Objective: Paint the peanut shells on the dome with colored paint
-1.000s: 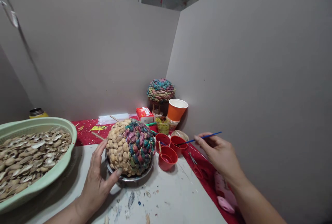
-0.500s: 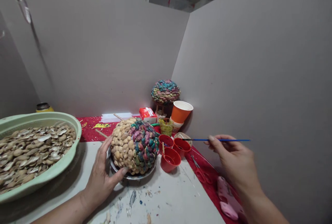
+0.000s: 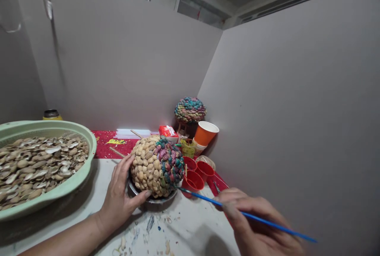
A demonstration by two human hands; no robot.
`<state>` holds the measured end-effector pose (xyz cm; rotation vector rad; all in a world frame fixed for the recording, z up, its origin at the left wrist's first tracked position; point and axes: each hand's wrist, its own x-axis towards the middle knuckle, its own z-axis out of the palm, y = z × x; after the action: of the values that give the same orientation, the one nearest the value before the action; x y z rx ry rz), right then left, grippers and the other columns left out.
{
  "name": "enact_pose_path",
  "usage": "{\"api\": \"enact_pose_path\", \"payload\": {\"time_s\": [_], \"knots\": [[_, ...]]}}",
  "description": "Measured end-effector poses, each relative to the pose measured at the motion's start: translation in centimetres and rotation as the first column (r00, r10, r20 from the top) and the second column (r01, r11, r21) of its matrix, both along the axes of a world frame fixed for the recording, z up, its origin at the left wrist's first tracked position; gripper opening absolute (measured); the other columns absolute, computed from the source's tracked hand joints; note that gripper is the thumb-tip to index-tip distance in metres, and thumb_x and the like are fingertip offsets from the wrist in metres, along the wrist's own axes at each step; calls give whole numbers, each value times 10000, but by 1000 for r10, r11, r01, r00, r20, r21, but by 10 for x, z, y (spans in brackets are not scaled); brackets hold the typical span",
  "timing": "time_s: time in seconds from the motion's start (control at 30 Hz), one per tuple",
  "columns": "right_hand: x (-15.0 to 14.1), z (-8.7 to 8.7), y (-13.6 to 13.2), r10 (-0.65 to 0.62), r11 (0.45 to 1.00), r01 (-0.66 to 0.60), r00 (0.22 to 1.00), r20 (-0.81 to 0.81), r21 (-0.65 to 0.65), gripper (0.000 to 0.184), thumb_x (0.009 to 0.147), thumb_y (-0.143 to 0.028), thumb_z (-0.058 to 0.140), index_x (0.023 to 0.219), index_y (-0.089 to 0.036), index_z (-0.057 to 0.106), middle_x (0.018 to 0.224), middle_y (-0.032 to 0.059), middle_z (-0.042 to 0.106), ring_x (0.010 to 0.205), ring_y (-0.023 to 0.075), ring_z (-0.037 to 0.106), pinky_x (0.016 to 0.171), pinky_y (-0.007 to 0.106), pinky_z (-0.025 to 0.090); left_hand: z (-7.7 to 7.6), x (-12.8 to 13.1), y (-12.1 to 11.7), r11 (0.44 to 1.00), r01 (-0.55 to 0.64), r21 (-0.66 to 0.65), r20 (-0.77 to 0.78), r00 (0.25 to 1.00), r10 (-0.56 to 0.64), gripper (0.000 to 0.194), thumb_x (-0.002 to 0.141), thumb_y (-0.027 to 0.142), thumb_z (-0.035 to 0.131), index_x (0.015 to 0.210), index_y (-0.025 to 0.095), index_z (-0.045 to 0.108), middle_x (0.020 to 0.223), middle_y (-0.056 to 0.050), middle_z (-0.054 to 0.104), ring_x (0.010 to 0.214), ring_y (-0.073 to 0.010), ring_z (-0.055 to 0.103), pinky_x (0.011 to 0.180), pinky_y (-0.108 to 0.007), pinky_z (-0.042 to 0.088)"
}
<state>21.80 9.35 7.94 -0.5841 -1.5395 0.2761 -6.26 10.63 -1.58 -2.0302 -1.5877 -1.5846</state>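
Observation:
A ball covered in nut shells [image 3: 156, 166], partly painted in pink, teal and blue, sits on a metal dish [image 3: 152, 198] on the paint-spattered table. My left hand [image 3: 120, 196] rests against its left side, fingers spread along the dish rim. My right hand [image 3: 254, 228] pinches a thin blue paintbrush [image 3: 237, 212]; the brush tip touches the ball's lower right painted part.
A green basket [image 3: 63, 186] full of shells fills the left. Red paint cups [image 3: 193, 180] stand right of the ball, with an orange paper cup [image 3: 204, 133], a small yellow-stained cup [image 3: 187, 148], a red box [image 3: 168, 131] and a finished painted ball [image 3: 190, 109] behind. Grey partition walls close off the back and right.
My right hand has come down and toward me, swinging the brush from over the red cups to the ball's painted side. The left hand stays on the ball.

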Motion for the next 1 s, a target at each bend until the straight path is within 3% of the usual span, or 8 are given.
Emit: {"api": "enact_pose_path", "payload": {"time_s": [0.03,0.13,0.3,0.5,0.7,1.0], "knots": [[-4,-1,-2,28,997,-32,997,65,67,79,919,-198,733,864,-252,716,701,18,744,638,191,733,653,334,653,0,-1,0,1000,6,-2,-6,1000,-6,822,880,494,706,1568,314,293,1527,-147,494,1415,-358,490,1119,-594,480],[-11,-6,-3,51,976,-101,968,247,194,265,861,-17,683,1014,-232,705,802,43,786,683,202,749,668,353,647,0,-2,0,1000,9,-4,-20,1000,-9,830,883,469,711,1575,316,280,1534,-145,490,1429,-352,479,1123,-585,481],[-19,-10,2,35,965,-136,915,402,226,324,848,33,635,1032,-232,658,854,59,798,704,196,763,650,335,642,-1,0,0,1000,2,7,-11,1000,-2,836,872,449,731,1571,320,291,1524,-146,492,1418,-352,490,1123,-582,480],[-23,-3,6,-20,939,-139,891,454,315,303,843,53,617,1021,-192,633,820,69,785,697,165,756,667,278,627,0,2,1,1000,-3,17,-22,1000,3,836,884,486,711,1580,324,275,1523,-147,485,1401,-351,495,1116,-593,479],[-24,-8,6,-54,940,-104,896,441,326,248,865,8,592,945,-225,611,774,38,773,641,153,728,623,266,611,1,2,1,1000,-15,17,-48,999,16,827,892,491,699,1578,309,272,1516,-158,487,1402,-359,487,1110,-601,480],[-19,-14,-1,-22,952,-135,867,499,276,287,847,25,592,980,-230,586,749,38,763,627,162,718,607,275,622,0,2,0,1000,-12,8,-41,999,12,822,882,500,710,1561,283,301,1508,-166,494,1398,-351,490,1119,-580,480]]}}
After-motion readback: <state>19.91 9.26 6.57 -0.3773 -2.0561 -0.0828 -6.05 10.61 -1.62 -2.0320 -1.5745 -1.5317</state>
